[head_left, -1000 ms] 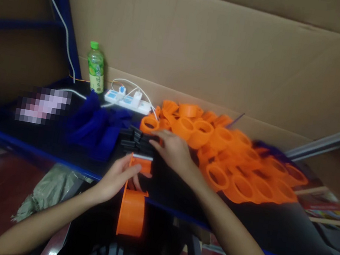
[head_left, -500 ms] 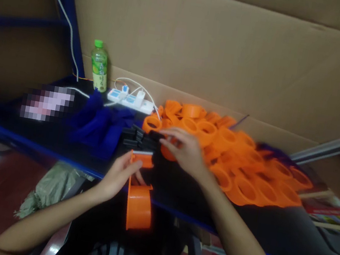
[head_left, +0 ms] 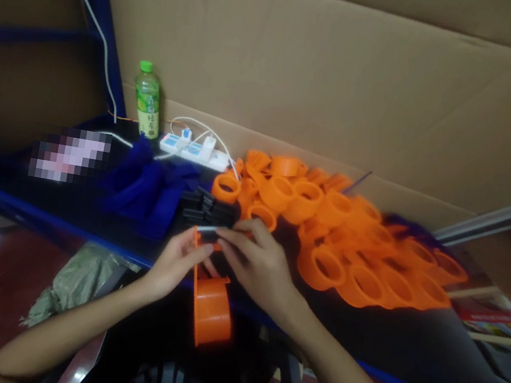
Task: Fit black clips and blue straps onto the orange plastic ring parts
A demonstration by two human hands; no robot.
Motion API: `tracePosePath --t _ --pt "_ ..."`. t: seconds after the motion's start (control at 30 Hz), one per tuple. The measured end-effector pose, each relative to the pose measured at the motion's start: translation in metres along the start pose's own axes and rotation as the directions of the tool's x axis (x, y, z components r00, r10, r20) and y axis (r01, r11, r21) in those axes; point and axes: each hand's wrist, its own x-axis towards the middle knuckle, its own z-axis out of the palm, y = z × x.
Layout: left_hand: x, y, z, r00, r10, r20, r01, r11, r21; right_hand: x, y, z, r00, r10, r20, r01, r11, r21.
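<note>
My left hand (head_left: 173,268) is closed around the upper end of an orange plastic tape dispenser (head_left: 214,315), its round hub hanging below over my lap. A pale strip runs along the dispenser's top edge. My right hand (head_left: 262,268) is at that same end, thumb and fingers pinching a small black piece (head_left: 209,237) against it. The fingers partly cover the piece, so its exact fit cannot be made out. Just behind the hands lies a small heap of black pieces (head_left: 208,208) on the dark tabletop.
Many orange dispensers (head_left: 338,208) are piled to the right. Blue plastic parts (head_left: 151,197) lie left of the black pieces. Behind stand a white power strip (head_left: 196,151) with cables and a green-capped bottle (head_left: 147,101). A cardboard panel (head_left: 306,63) closes off the back.
My right hand has come down and toward me from the black heap, bringing a black piece to the dispenser's end. My left hand keeps its hold; the dispenser's hub has swung slightly right.
</note>
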Motion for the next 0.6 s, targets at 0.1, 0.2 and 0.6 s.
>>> tracePosePath --t 0.1,0.2,0.6 --pt "0.001 0.002 0.001 1.0 -0.012 0.001 0.012 0.999 -0.037 -0.004 -0.01 0.01 0.991 0.109 -0.083 -0.112 0.993 -0.034" --pt "0.001 0.001 0.001 1.0 -0.003 -0.019 0.002 0.999 -0.048 -0.006 -0.018 0.015 0.989 0.116 -0.087 -0.116 0.993 0.005" --pt "0.002 -0.012 -0.006 0.993 -0.065 -0.096 0.056 0.994 -0.097 -0.011 -0.018 0.02 0.988 0.014 -0.153 -0.015 1.0 -0.003"
